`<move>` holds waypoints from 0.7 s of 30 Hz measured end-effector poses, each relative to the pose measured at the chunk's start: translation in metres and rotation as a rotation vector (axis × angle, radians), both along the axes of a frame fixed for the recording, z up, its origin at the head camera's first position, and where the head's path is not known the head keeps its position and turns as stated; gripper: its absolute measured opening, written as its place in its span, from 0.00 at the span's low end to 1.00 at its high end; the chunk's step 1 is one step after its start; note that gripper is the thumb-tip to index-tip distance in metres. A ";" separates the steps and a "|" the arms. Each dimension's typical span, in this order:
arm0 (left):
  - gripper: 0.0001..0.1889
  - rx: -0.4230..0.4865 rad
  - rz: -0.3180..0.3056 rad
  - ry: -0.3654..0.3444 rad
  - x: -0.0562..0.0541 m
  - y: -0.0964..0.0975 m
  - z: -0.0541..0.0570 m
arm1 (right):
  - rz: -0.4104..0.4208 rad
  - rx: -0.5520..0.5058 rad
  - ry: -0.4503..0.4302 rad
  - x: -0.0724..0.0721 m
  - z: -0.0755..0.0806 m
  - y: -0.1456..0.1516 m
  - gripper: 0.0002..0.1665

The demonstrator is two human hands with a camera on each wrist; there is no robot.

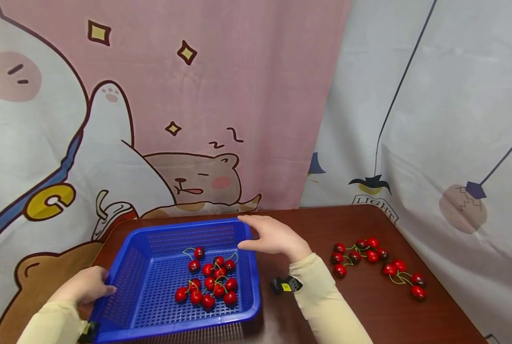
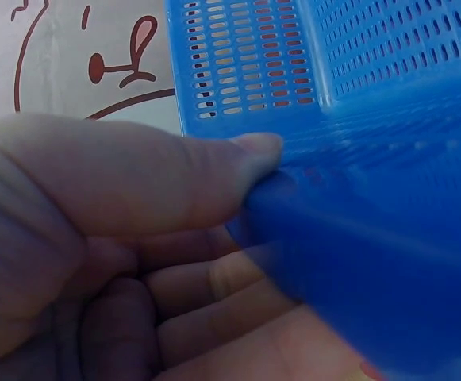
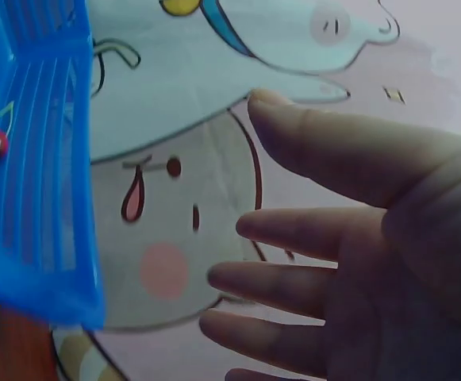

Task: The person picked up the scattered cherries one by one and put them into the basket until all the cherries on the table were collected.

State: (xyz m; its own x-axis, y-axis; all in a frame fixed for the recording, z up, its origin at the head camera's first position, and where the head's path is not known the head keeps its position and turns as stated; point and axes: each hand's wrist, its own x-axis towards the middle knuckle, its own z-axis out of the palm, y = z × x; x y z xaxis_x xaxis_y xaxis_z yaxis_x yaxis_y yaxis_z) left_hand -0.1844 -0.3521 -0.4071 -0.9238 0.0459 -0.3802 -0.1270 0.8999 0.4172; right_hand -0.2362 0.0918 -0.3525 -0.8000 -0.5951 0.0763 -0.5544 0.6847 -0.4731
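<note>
A blue plastic basket [image 1: 254, 277] with slotted walls is at the table's left side, several red cherries [image 1: 210, 283] with green stems inside it, mostly toward its right. My left hand [image 1: 84, 286] grips the basket's left rim. In the left wrist view the thumb [image 2: 174, 171] lies over the rim and the fingers are curled beneath. Beside the far right corner of the basket is my right hand [image 1: 277, 237], fingers spread and nothing in them. A gap shows between that hand [image 3: 349, 254] and the basket wall [image 3: 83, 159] in the right wrist view.
Two loose groups of cherries, one farther left [image 1: 355, 257] and one nearer the right edge [image 1: 404, 277], lie on the brown table [image 1: 307, 224]. Behind the table hangs a cartoon-print cloth [image 1: 277, 119], and its grey part [image 1: 475, 119] runs along the right side.
</note>
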 end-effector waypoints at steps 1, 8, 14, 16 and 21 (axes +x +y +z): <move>0.15 0.003 0.003 -0.005 0.000 0.000 0.000 | -0.004 -0.017 -0.002 0.000 -0.003 0.006 0.44; 0.17 -0.017 -0.019 0.008 -0.001 -0.001 -0.001 | -0.107 -0.089 -0.061 0.001 -0.034 0.044 0.46; 0.18 -0.008 -0.015 0.011 -0.001 -0.002 -0.002 | -0.182 -0.116 -0.090 0.004 -0.064 0.076 0.49; 0.17 -0.002 -0.014 0.022 -0.001 -0.002 -0.002 | -0.201 -0.122 -0.100 0.006 -0.071 0.086 0.50; 0.17 0.000 -0.013 0.025 0.000 -0.001 -0.002 | -0.236 -0.133 -0.094 0.011 -0.087 0.113 0.52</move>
